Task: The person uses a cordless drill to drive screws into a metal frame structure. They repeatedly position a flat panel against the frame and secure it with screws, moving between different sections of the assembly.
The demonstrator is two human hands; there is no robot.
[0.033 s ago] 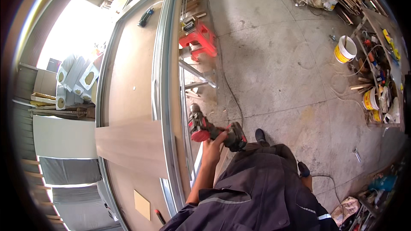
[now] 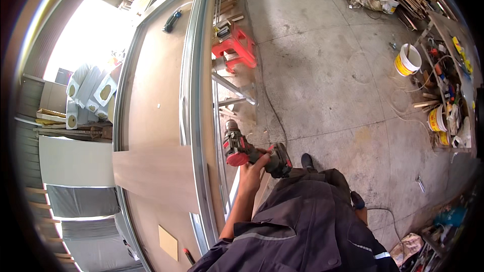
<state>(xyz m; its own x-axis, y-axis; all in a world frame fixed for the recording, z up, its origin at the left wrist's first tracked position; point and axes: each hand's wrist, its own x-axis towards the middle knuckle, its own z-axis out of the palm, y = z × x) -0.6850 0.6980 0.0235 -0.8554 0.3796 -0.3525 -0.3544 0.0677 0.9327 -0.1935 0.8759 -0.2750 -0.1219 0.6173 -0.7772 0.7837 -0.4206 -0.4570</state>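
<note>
My left hand [image 2: 250,173] is wrapped round the grip of a black and red cordless drill [image 2: 238,147]. The drill's chuck points away from me, beside the long edge of the workbench. A little skin of my right hand or wrist [image 2: 362,214] shows at my right side. Its fingers cannot be made out next to a dark shape. On my left lies a large framed panel [image 2: 151,80] with metal profiles [image 2: 190,70] along its edge. Across it rests a brown board [image 2: 154,174]. A small tan square [image 2: 168,242] and a red-tipped tool [image 2: 188,255] lie nearer me.
Another power tool [image 2: 172,21] lies at the panel's far end. A red stool [image 2: 235,49] stands beside the bench, with a cable [image 2: 272,106] along the concrete floor. White buckets [image 2: 408,60] and a cluttered shelf [image 2: 446,70] are on the right. Wrapped bundles [image 2: 91,93] are piled at left.
</note>
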